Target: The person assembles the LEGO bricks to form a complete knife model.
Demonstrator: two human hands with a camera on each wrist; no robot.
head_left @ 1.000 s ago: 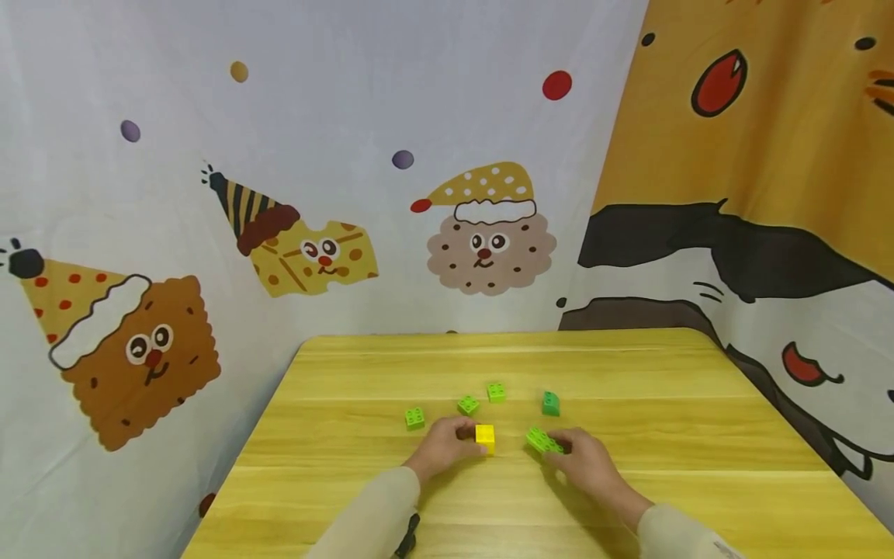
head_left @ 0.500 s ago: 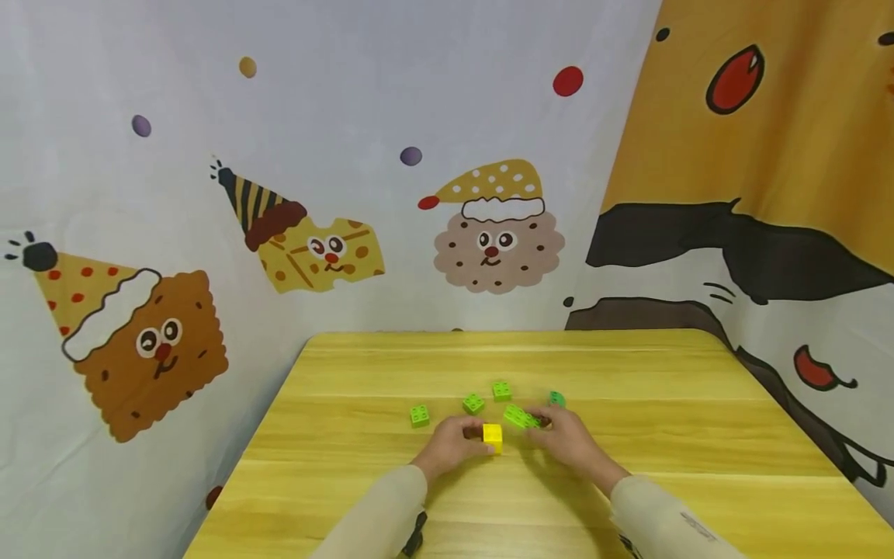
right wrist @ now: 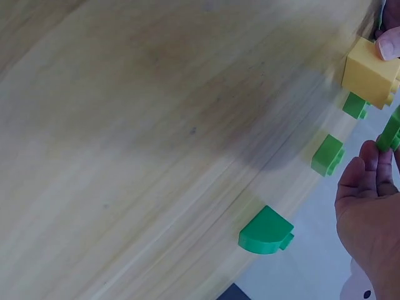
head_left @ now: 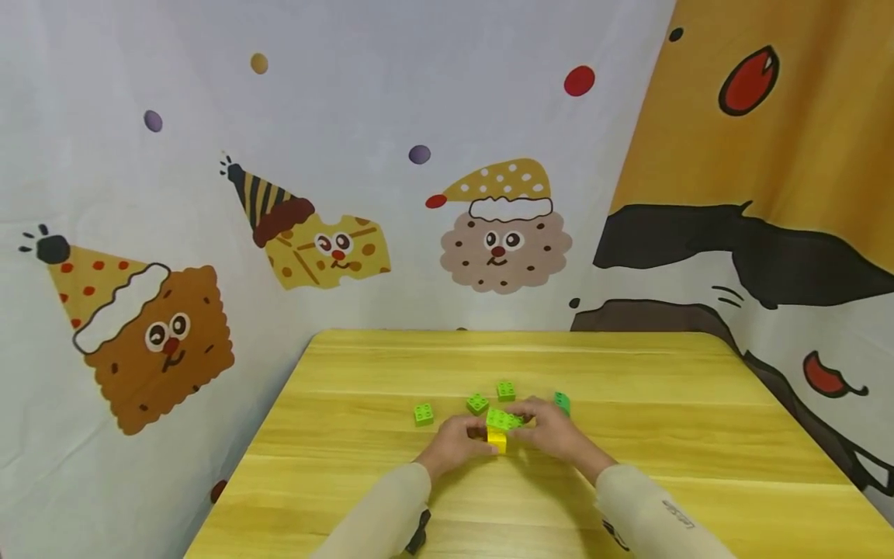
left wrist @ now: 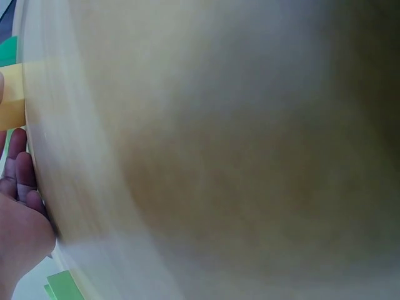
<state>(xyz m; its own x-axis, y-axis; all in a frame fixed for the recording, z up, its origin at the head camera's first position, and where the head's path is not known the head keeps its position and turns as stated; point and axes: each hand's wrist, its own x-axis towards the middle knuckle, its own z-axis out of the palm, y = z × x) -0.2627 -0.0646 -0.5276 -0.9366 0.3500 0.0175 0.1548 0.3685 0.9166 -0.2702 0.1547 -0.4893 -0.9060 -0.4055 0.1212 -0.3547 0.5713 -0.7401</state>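
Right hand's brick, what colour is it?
Light green; the brick shows best in the head view.

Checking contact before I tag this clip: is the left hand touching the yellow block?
Touching. The right wrist view shows it: the left hand has its thumb pressed against the yellow block, with no gap.

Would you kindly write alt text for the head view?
A person's left hand pinches a yellow plastic brick as the right hand holds a long lime-green studded brick just above it. Three square lime-green bricks and a darker green brick sit on the wooden table, before cartoon-printed cloth.
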